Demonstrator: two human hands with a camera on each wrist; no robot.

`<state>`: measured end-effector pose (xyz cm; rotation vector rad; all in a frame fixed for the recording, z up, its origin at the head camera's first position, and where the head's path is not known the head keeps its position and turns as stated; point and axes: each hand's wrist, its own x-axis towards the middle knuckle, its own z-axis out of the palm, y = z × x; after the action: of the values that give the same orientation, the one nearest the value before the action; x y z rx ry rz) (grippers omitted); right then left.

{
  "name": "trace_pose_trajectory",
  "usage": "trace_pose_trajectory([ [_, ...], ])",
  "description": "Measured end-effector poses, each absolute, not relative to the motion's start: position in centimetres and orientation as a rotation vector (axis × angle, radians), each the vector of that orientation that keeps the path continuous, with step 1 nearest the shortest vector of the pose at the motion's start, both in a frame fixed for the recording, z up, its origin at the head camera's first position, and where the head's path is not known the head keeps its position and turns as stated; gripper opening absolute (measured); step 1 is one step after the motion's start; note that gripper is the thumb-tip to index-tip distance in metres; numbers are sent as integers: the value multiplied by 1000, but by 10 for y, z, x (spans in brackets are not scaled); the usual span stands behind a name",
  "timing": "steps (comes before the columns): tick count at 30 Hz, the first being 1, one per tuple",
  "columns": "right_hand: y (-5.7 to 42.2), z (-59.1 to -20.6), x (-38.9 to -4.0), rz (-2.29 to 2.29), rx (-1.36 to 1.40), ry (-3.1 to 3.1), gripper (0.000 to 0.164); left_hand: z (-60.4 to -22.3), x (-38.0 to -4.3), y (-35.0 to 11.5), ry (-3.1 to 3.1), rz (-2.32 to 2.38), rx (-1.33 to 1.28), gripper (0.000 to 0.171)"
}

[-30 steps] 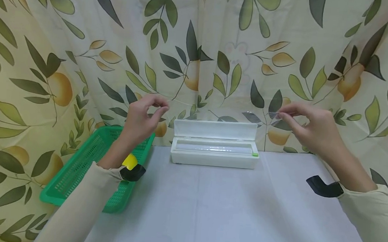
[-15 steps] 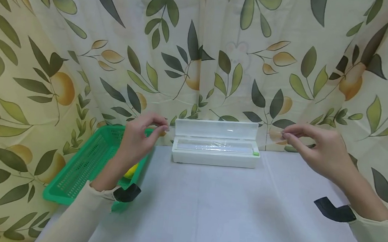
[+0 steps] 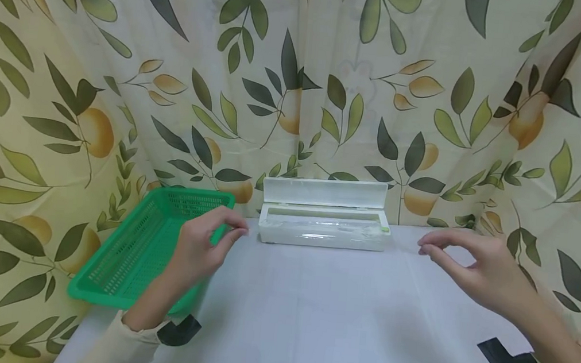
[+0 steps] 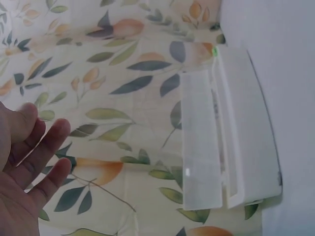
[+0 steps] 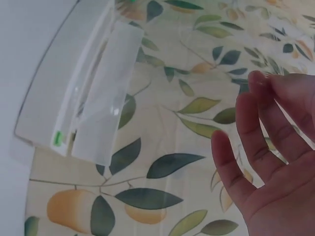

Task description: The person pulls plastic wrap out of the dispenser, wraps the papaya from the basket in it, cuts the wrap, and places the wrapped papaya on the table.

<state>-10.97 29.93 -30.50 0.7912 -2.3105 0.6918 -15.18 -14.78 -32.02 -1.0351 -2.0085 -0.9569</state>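
Between my two raised hands stretches a sheet of clear cling film [image 3: 317, 236], visible mainly by its glints in front of the box. My left hand [image 3: 204, 249] pinches its left end between thumb and forefinger. At the other end, my right hand [image 3: 485, 273] pinches it the same way. Both wrist views show the remaining fingers of the left hand [image 4: 34, 162] and right hand [image 5: 270, 142] spread loosely. Behind the film stands a white cling film dispenser box [image 3: 285, 241], its lid [image 3: 324, 193] raised. Most of the sheet's outline cannot be made out.
A green plastic basket [image 3: 104, 298] stands at the left, partly behind my left hand and forearm. A white cloth [image 3: 299, 320] covers the table. A leaf-patterned curtain [image 3: 297, 107] hangs right behind the dispenser box.
Both hands have come down and towards me, still pinching the film, which has dropped to the front of the box. The yellow object in the basket is now hidden behind my left hand or arm.
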Motion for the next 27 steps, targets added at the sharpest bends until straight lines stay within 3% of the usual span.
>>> trace_pose_trajectory([
  [8, 299, -328, -85, 735, 790, -2366, 45, -342, -127, -151, -2020, -1027, -1083, 25],
  [15, 298, -355, -67, 815, 839, -2379, 51, -364, -108, -154, -2067, -1051, -1076, 3],
  [21, 294, -381, -55, 910, 837, -2449, 49, -391, -94, -157, -2054, -1090, -1094, 1],
  [27, 292, -415, -48, 1050, 773, -2574, 35, -428, -87, -158, -2070, -1131, -1113, 25],
])
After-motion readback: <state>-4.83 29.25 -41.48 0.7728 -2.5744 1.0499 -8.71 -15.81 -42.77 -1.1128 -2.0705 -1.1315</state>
